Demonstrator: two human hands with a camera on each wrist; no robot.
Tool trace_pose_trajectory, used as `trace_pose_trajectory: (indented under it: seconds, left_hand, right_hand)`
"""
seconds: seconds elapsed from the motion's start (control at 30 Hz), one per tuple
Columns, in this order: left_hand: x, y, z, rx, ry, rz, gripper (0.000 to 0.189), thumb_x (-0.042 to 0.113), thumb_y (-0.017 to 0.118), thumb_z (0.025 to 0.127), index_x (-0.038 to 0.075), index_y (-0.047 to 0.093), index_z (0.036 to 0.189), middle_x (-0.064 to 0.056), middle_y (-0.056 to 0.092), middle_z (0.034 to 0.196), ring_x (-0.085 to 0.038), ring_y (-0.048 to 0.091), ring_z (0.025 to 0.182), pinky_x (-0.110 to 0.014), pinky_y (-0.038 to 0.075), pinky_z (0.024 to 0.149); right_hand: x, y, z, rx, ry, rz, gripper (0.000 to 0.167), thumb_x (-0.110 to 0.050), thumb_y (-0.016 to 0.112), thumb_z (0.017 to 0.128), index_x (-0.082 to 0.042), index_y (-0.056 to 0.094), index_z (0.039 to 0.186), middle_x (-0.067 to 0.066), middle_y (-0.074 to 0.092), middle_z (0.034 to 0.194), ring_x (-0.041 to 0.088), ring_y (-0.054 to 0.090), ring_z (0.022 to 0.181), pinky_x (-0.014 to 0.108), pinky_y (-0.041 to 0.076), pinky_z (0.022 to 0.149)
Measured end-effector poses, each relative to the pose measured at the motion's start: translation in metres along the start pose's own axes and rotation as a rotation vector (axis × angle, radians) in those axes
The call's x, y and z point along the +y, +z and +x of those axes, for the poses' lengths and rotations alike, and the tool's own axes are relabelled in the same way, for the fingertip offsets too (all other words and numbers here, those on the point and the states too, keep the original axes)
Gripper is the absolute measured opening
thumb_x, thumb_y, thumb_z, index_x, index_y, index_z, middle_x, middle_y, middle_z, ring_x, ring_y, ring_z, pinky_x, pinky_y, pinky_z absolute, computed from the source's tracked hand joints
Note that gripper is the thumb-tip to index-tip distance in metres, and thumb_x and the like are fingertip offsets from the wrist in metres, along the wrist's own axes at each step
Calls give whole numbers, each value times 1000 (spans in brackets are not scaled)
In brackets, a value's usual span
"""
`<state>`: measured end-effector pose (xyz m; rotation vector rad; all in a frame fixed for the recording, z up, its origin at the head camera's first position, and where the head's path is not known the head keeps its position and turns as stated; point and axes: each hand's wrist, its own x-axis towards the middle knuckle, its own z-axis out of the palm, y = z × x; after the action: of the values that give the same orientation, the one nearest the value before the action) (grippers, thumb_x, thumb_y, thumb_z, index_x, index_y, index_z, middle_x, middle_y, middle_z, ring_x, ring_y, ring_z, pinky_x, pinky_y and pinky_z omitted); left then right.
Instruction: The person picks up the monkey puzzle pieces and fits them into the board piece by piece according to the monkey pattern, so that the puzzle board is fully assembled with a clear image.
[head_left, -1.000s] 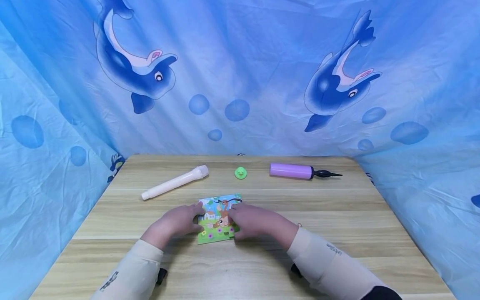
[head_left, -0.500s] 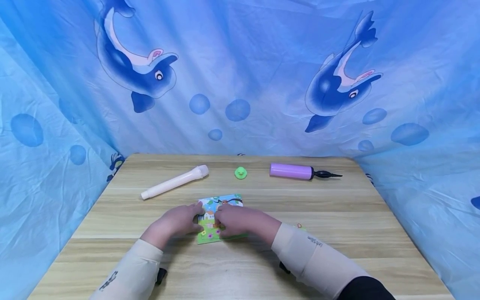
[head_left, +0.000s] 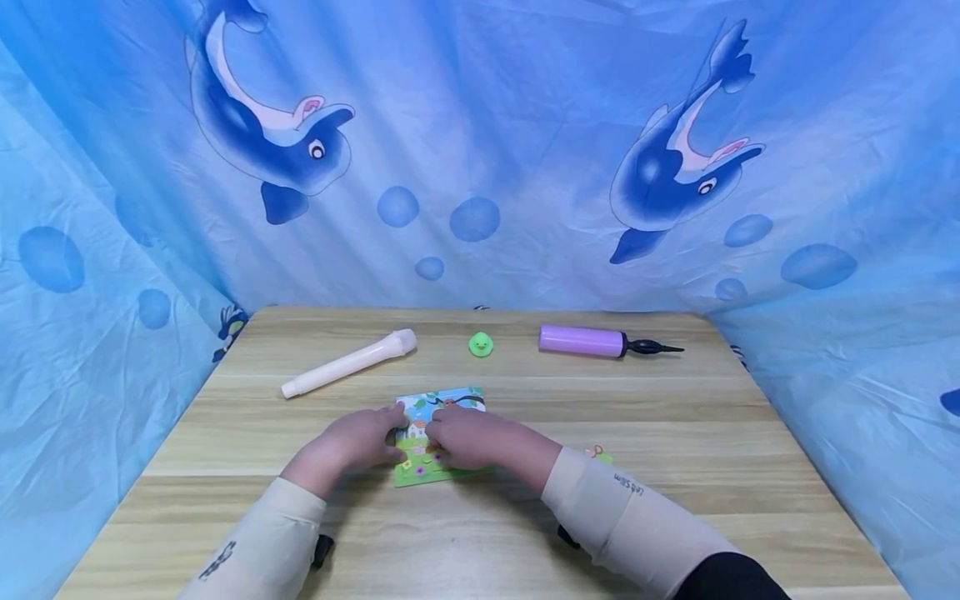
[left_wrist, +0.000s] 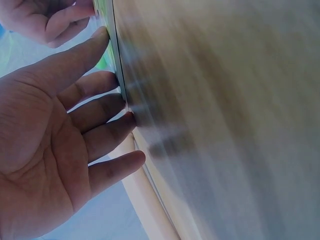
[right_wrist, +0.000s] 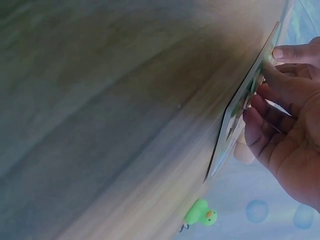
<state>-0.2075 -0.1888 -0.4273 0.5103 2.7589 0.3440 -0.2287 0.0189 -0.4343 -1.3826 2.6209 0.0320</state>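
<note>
A jigsaw puzzle board [head_left: 417, 477] with a cartoon garden and house picture lies flat on the table. At its left edge rests my left hand [head_left: 365, 436], fingers spread; the left wrist view shows the fingertips [left_wrist: 131, 120] along the board's side, thumb on its rim. My right hand [head_left: 468, 439] bends over the middle and right of the picture. Its curled fingertips [right_wrist: 250, 116] are down at the board's surface, pinching a small brown puzzle piece [head_left: 432, 447] mostly hidden by the fingers. The hand covers much of the monkey in the picture.
Behind the board stand a green toy duck [head_left: 481, 344], a white stick-shaped toy like a microphone [head_left: 351, 363] at left, and a purple balloon pump [head_left: 582, 341] at right. A green and red puzzle piece [head_left: 602, 455] peeks out behind my right sleeve. A dolphin curtain [head_left: 525, 250] surrounds the table.
My right hand has moved left from the board's right edge to over its middle, staying there in the last half second. My left hand and the board have kept their place.
</note>
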Motion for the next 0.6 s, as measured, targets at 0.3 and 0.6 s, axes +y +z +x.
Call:
trace_pose_trajectory:
  seconds: [0.3, 0.6]
  left_hand:
    - [-1, -1, -1, 4, 2, -2, 58, 34, 74, 86, 10, 58, 136, -19, 41, 152, -38, 45, 136, -52, 39, 110]
    - [-1, 1, 1, -7, -26, -15, 59, 35, 74, 86, 12, 57, 137, -18, 40, 153, -38, 42, 138, -53, 37, 112]
  right_hand:
    - [-3, -3, -2, -25, 6, -32, 11, -34, 67, 94, -23, 67, 96, -11, 56, 91, 5, 55, 89, 29, 44, 107]
    - [11, -9, -32, -20, -39, 122, 25, -26, 66, 95, -19, 69, 118, -9, 61, 105, 5, 55, 98, 19, 48, 87]
